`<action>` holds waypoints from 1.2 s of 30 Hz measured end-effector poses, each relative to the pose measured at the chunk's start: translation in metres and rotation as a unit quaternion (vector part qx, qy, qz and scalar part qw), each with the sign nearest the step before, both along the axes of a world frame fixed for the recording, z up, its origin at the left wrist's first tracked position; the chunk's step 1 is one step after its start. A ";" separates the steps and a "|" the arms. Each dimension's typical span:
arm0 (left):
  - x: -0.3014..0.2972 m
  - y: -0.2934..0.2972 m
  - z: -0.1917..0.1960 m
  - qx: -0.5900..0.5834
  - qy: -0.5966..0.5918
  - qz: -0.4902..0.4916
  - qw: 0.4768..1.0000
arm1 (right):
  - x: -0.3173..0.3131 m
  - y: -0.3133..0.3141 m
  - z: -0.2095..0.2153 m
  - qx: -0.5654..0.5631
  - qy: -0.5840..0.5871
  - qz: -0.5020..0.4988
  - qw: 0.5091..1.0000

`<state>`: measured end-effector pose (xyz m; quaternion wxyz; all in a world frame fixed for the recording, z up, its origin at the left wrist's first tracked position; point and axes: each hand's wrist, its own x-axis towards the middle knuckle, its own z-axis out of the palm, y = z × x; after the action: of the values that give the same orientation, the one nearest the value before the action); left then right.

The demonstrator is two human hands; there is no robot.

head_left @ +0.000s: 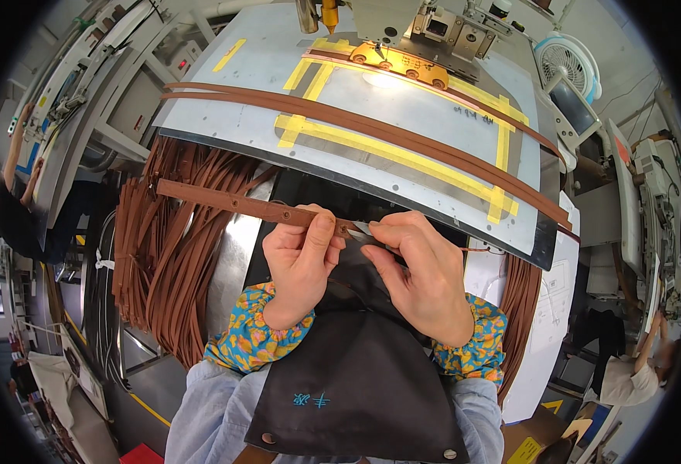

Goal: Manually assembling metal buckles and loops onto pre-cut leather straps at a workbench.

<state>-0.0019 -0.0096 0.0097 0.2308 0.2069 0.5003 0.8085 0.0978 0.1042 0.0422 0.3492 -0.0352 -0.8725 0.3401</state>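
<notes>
Between the thumb and fingers of my left hand (302, 259) is a brown leather strap (209, 196) with small round holes along it. Its free end reaches out to the left over the hanging straps. My right hand (421, 274) is closed on small metal thread snips (360, 232), mostly hidden by the fingers. Their pale blades touch or nearly touch the strap just right of my left thumb. Both hands are close together in front of the worktable's near edge, above my black apron (348, 379).
Long brown straps (371, 139) lie across the worktable (224, 100), which bears yellow tape (402, 158). A sewing machine (390, 23) stands behind, over a yellow template (410, 66). A thick bundle of straps (170, 263) hangs at left, another bundle (520, 309) at right. Other people work at both sides.
</notes>
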 end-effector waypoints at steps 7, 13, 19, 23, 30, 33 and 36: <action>0.000 -0.001 0.000 -0.005 0.025 0.003 1.000 | 0.000 0.000 0.002 0.023 0.004 -0.007 1.000; -0.002 0.000 -0.002 -0.025 0.107 0.013 0.994 | 0.000 -0.006 0.002 0.079 0.010 -0.041 0.996; -0.003 -0.001 -0.002 -0.026 0.122 0.011 0.992 | -0.004 -0.011 -0.010 0.015 0.049 -0.049 0.998; -0.004 -0.001 -0.002 -0.017 0.110 0.006 0.994 | -0.006 -0.008 -0.014 -0.203 0.022 0.026 0.979; -0.004 -0.001 0.000 -0.029 0.126 -0.005 0.992 | -0.007 0.008 -0.005 0.053 0.039 0.029 0.997; -0.004 -0.002 -0.001 -0.044 0.132 -0.021 0.990 | -0.005 0.009 -0.003 0.034 -0.007 0.037 0.999; -0.003 -0.001 -0.003 -0.041 0.107 -0.014 0.993 | -0.006 0.005 -0.002 0.022 0.000 0.018 1.000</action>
<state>-0.0047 -0.0104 0.0069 0.1957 0.2893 0.5520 0.7571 0.0916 0.1093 0.0404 0.3436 -0.0119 -0.8805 0.3265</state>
